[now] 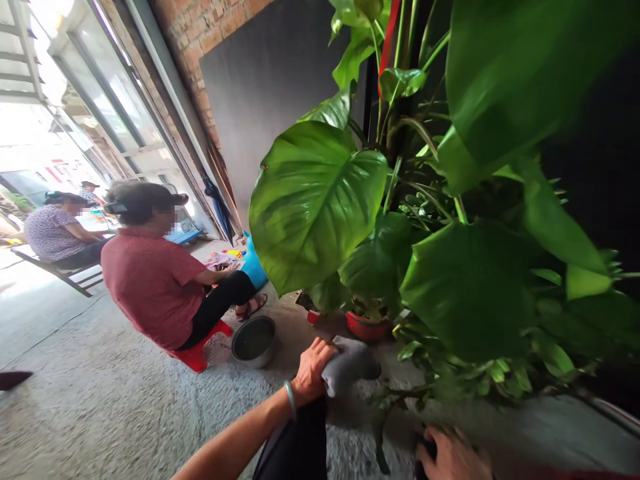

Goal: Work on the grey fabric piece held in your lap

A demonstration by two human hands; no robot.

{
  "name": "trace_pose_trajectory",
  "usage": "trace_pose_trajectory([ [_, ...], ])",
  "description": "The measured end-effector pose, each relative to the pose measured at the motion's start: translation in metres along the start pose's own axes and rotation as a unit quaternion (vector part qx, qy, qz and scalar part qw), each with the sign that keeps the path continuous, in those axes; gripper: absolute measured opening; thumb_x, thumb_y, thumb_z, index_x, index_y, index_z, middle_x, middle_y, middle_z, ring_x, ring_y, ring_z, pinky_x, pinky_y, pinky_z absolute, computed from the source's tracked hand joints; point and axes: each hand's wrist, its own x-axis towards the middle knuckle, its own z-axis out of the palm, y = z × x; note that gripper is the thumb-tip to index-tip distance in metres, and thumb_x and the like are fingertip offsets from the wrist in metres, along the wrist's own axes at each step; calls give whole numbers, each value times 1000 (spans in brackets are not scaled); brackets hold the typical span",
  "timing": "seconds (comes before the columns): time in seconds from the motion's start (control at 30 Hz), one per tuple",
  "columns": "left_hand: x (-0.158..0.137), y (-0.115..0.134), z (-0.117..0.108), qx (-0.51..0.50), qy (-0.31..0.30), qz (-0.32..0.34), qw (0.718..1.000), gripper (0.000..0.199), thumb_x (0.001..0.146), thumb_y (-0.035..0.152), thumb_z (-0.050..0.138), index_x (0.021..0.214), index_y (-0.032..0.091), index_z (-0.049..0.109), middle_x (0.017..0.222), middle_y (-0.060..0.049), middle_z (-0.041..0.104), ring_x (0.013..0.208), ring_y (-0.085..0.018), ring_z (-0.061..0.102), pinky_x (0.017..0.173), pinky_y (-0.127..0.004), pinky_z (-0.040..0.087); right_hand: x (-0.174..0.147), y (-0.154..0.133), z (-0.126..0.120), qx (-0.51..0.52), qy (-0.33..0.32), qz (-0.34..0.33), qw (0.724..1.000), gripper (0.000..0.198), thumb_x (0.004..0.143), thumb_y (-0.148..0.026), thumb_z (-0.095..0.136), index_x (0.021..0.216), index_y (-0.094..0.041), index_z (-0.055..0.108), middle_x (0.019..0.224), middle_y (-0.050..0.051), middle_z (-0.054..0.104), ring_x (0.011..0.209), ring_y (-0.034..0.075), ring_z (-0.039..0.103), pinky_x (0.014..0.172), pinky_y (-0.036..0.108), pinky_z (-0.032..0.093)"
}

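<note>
My left hand [311,373], with a pale bangle at the wrist, is closed on a bunched grey cloth [347,365] just beyond my dark-trousered leg [300,440]. At the bottom right, my right hand [455,455] is in shadow and partly blurred. Its fingers curl against something dark [425,459] that I cannot make out. A tall potted plant [320,200] with large glossy leaves rises in front of me, and its red pot [369,327] stands just past the cloth. One drooping stem [383,433] hangs between my hands.
To the left, a person in a red shirt [155,287] sits on a red stool [197,353], near a grey basin [254,341]. Farther back, another person [57,230] sits on a bench [75,277]. A dark umbrella [219,207] leans near the doorway. Rough concrete floor [100,413] lies below.
</note>
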Motion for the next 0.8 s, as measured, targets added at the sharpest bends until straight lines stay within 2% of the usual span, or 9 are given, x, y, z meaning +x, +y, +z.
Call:
trace_pose_trajectory([
  [0.17, 77, 11, -9, -9, 117, 2, 993, 38, 82, 41, 59, 113, 21, 66, 111, -13, 72, 102, -31, 67, 92, -47, 54, 5, -12, 6, -16, 21, -3, 1000, 22, 91, -25, 53, 91, -31, 74, 101, 6, 79, 110, 32, 71, 94, 51, 49],
  [0.27, 114, 15, 9, 40, 60, -66, 995, 36, 74, 31, 64, 108, 19, 67, 108, -13, 72, 103, -30, 66, 91, -44, 55, 4, -21, 4, -24, 40, -16, 999, 24, 91, -20, 51, 90, -28, 74, 99, 7, 79, 107, 31, 71, 91, 49, 49],
  [0.37, 99, 23, 23, 69, -67, -107, 990, 29, 69, 23, 67, 97, 19, 67, 95, -11, 71, 93, -28, 66, 84, -40, 55, 2, -19, -2, 11, 29, -17, 999, 22, 89, -22, 54, 93, -28, 75, 98, 7, 79, 104, 32, 73, 94, 50, 48],
  [0.47, 59, 35, 8, 31, -118, -66, 990, 25, 66, 25, 69, 91, 20, 66, 87, -7, 70, 83, -24, 65, 81, -36, 54, 6, -16, -16, 180, 16, 50, 982, 18, 85, -27, 57, 86, -28, 75, 92, 5, 80, 93, 30, 75, 93, 47, 49],
  [0.53, 48, 46, -17, -3, -76, -28, 997, 24, 69, 29, 69, 91, 21, 66, 86, -5, 69, 80, -22, 64, 78, -35, 53, 16, -20, -29, 411, 38, 117, 903, 10, 75, -29, 64, 77, -26, 74, 84, 6, 79, 88, 30, 74, 90, 45, 51],
  [0.63, 71, 66, -47, -27, 46, 11, 998, 27, 74, 32, 67, 98, 21, 66, 91, -6, 70, 83, -23, 65, 78, -35, 52, 39, -35, -49, 679, 91, 155, 712, 20, 60, -35, 75, 77, -24, 73, 81, 7, 77, 90, 31, 73, 88, 44, 53],
  [0.67, 86, 73, -51, -26, 82, 17, 996, 28, 75, 32, 66, 101, 21, 66, 94, -6, 71, 86, -23, 65, 80, -36, 52, 48, -40, -56, 718, 98, 157, 671, 28, 58, -38, 77, 82, -24, 73, 82, 6, 77, 91, 31, 73, 87, 45, 54],
  [0.73, 114, 84, -48, -10, 114, 15, 993, 29, 76, 30, 65, 103, 20, 66, 97, -8, 72, 90, -25, 65, 83, -38, 53, 67, -49, -68, 756, 100, 153, 628, 40, 59, -44, 78, 94, -25, 72, 87, 5, 78, 92, 29, 74, 84, 45, 57],
  [0.8, 127, 90, -38, 15, 72, 2, 997, 27, 74, 27, 64, 101, 20, 66, 96, -9, 72, 90, -26, 66, 82, -38, 53, 84, -51, -80, 798, 108, 139, 577, 41, 60, -44, 78, 96, -27, 68, 90, 3, 78, 92, 27, 74, 82, 44, 58],
])
